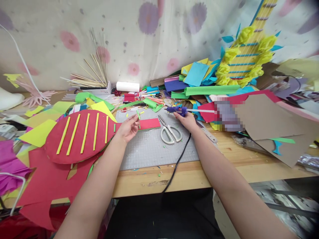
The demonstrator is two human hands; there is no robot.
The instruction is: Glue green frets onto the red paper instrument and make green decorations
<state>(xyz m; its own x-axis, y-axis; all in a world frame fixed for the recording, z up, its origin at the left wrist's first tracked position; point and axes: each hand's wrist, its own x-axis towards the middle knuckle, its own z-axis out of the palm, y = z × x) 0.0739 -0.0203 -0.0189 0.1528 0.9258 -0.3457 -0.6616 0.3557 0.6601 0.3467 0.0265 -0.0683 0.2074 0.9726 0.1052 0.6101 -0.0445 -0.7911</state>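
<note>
Through the head view I have the left hand [128, 127] pinching a small green strip [138, 114] between thumb and fingertips, the other fingers curled in. It is over the neck [151, 123] of the red guitar-shaped cut-out [77, 134]; I can't tell whether the strip touches it. My right hand [187, 121] is closed on a blue glue gun [176, 110], its nozzle pointing left toward the strip, a white glue stick [202, 111] jutting from its back.

The cut-out lies left of centre, five yellow strips [85, 132] across its body, its neck reaching right onto the grey cutting mat [149, 152]. The neck's tip stops just beside the blades of the scissors [170, 131], which lie on the mat between my hands, handles toward me. Below them the mat's grid shows down to its front edge, then a band of wood along the bench [139, 184], giving me room there. The black cord [180, 159] crosses that room and drops over the bench's edge. Left, a red sheet [50, 179] overhangs the edge; right, brown cardboard [269, 116] crowds in. Behind, piled coloured paper [196, 73] limits my reach.
</note>
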